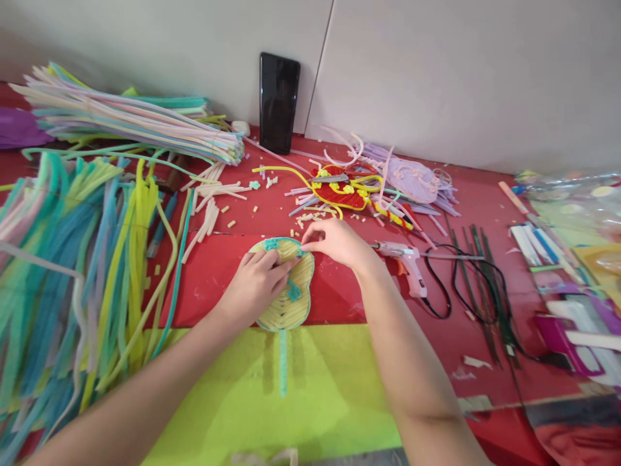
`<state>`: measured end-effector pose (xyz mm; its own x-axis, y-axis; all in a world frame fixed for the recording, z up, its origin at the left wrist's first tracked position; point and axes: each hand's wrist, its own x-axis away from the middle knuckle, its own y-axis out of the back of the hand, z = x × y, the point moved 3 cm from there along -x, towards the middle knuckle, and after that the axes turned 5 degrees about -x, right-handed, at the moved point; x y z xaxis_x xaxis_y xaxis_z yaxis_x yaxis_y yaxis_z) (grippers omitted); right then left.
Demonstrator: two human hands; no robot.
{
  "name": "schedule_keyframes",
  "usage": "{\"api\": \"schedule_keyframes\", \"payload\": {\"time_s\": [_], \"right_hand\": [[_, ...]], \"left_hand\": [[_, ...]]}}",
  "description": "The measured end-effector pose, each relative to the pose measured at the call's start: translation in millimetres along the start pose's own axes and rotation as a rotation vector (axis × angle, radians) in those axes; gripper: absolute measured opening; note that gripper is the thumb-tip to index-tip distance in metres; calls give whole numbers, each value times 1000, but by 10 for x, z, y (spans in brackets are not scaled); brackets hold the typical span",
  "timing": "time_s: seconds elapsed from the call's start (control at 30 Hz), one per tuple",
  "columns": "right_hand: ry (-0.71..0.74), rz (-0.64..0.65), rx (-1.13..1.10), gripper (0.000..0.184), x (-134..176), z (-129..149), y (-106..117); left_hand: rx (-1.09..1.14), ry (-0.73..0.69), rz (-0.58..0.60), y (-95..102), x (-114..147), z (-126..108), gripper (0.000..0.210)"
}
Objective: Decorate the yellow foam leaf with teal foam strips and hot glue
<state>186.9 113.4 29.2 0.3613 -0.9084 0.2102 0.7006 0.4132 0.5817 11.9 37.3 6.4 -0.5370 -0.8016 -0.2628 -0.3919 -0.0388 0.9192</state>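
Note:
A pale yellow fan (272,314) made of pipe cleaners, with teal edging and a teal handle (283,369), lies in front of me. Teal flowers sit on it, one near the top (270,244) and one lower down (294,291). My left hand (257,281) rests on the fan's left side, fingers bent and pressed onto it, the index finger reaching toward the upper right edge. At that edge my right hand (334,243) pinches a small teal pipe-cleaner piece (301,251), mostly hidden by the fingertips.
Bundles of coloured pipe cleaners (63,259) fill the left side. A phone (279,103) leans on the wall. Behind the fan lie a red and yellow piece (339,194) and a lilac one (412,180). To the right are a pink glue gun (410,262) and its black cord (439,314).

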Motion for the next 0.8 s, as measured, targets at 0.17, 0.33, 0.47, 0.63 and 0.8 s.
{"api": "schedule_keyframes", "payload": {"time_s": [0.17, 0.33, 0.47, 0.63, 0.8], "right_hand": [[-4, -1, 19, 7, -1, 31, -9], [10, -2, 29, 5, 11, 51, -6], [7, -10, 27, 5, 12, 25, 8], [-10, 9, -15, 4, 8, -10, 19], [-4, -27, 8, 2, 3, 11, -1]], "left_hand": [[14, 7, 10, 6, -3, -9, 33], [18, 6, -2, 7, 2, -11, 34], [22, 8, 12, -3, 7, -2, 34], [-19, 1, 22, 7, 2, -2, 34], [-4, 11, 46, 6, 1, -3, 34]]}}
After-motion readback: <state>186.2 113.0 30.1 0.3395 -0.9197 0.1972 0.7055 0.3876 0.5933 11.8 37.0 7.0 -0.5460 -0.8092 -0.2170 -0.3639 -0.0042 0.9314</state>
